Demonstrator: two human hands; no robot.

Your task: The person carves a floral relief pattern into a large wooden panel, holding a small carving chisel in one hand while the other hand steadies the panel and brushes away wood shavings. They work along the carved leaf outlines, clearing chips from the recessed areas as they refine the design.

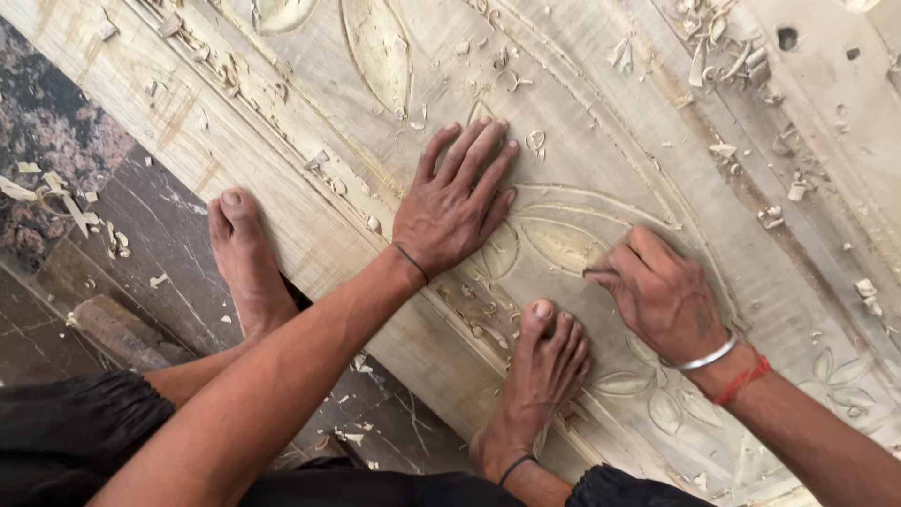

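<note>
We press our left hand (460, 202) flat on the carved wooden panel (601, 122), with the fingers open and spread, holding nothing, just beside a carved leaf (561, 242). Our right hand (662, 296) is closed around a small tool (595, 273), of which only a short dark tip shows, and this tip touches the panel at the edge of the leaf. The panel lies flat on the dark stone floor (141, 244), one bare foot (544, 371) rests on it, the other foot (246, 263) stands on the floor, and wood chips (723, 52) lie around.
</note>
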